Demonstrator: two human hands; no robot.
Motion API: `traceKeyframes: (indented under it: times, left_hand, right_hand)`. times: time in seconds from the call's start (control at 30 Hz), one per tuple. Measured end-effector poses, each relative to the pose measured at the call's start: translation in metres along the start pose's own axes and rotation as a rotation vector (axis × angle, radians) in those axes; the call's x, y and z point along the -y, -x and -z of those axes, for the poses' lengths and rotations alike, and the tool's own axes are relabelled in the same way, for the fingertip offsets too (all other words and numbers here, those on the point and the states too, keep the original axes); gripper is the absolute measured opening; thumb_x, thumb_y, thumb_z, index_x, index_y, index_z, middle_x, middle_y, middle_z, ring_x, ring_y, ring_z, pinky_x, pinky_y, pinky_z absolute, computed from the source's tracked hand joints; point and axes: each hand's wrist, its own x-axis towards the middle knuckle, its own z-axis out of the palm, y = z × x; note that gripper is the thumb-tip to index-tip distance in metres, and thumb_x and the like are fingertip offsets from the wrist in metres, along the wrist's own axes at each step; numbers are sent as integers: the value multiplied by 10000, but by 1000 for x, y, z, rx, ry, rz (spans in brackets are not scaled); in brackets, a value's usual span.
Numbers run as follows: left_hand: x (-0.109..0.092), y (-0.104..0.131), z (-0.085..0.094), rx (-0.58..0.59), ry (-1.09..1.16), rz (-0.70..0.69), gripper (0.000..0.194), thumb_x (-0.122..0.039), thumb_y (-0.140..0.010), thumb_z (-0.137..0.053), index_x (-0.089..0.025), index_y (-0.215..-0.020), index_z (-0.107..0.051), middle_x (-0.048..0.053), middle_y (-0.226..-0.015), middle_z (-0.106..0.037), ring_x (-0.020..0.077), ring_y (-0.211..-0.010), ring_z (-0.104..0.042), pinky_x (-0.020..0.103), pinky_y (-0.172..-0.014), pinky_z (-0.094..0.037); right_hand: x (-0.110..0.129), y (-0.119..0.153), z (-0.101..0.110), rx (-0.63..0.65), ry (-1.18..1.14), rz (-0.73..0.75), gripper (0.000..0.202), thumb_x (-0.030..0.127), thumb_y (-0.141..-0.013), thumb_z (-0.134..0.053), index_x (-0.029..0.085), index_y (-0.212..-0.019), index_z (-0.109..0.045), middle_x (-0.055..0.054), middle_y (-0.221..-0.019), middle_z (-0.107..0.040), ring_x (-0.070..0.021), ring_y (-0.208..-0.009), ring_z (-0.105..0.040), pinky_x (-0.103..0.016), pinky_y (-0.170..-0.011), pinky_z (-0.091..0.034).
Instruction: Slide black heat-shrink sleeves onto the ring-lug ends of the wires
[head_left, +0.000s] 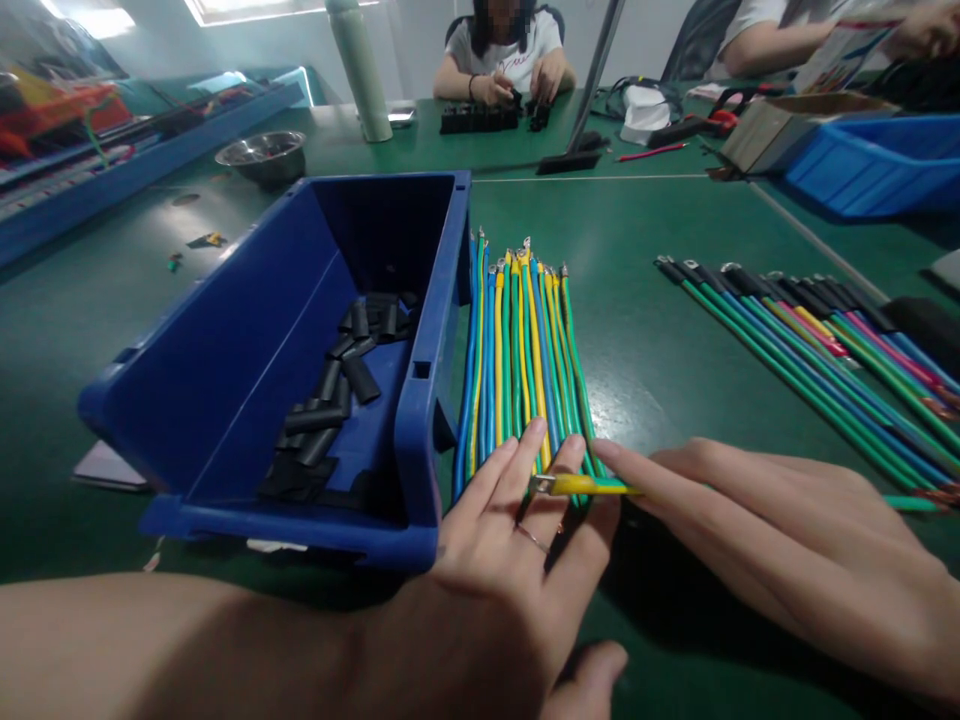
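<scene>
My left hand (517, 560) lies with spread fingers on the near ends of a row of blue, yellow and green cables (525, 350), most with metal lugs at their far ends. In my right hand (787, 540) is a yellow-green cable (592, 486), gripped by the fingers and lying crosswise over my left fingers. Its metal lug points left, and the rest is hidden by the right hand. A deep blue bin (417, 460) stands left of the row, and short black tubes (322, 420) lie loose inside it.
More cables with black sleeved ends (810, 350) lie at the right. A metal bowl (262, 160), a pale green bottle (358, 70) and a metal stand (574, 158) are farther back. A light blue bin (877, 165) sits back right. Across the table, a co-worker (506, 60) handles black parts.
</scene>
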Motion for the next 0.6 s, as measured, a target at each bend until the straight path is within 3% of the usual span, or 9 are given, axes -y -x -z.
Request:
traceKeyframes:
  times: [0.07, 0.2, 0.3, 0.43, 0.6]
  left_hand:
    - [0, 0, 0, -6, 7, 2, 828, -576, -1096, -693, -145, -1763, -459, 240, -1870, -393, 427, -1786, -211, 556, -1454, -403]
    - [0, -1, 2, 16, 38, 11, 824, -559, -1092, -714, -153, -1763, -461, 246, -1866, -380, 430, -1775, -228, 562, -1440, -431]
    - [-1, -2, 2, 30, 41, 10, 842, -563, -1086, -725, -143, -1768, -463, 252, -1868, -372, 443, -1771, -231, 582, -1431, -443]
    - [-4, -1, 0, 10, 27, 23, 869, -567, -1076, -745, -138, -1777, -462, 247, -1864, -398, 449, -1767, -284, 585, -1428, -446]
    - [-4, -2, 5, 59, 14, 11, 875, -570, -1102, -697, -113, -1798, -430, 262, -1870, -389, 458, -1777, -280, 594, -1424, -449]
  right_hand:
    - [2, 4, 0, 42, -39, 8, 843, 54, -1136, -370, 159, -1918, -74, 4, -867, -721, -166, -593, -662, -284, -506, -496]
    - [10, 7, -2, 56, -51, -11, 800, 49, -1126, -356, 116, -1901, -168, -16, -891, -731, -170, -634, -704, -300, -526, -515]
    - [17, 4, -2, 24, -60, -42, 753, 22, -1127, -326, 93, -1870, -225, -5, -859, -701, -164, -614, -679, -307, -522, -490]
    - [21, -2, -5, -15, -49, -39, 597, 14, -1138, -332, 68, -1727, -417, 15, -807, -618, -156, -563, -581, -296, -536, -468]
    - [25, -4, -11, -54, 40, -45, 449, 98, -1193, -392, 50, -1624, -511, -4, -853, -656, -161, -601, -583, -317, -521, -420]
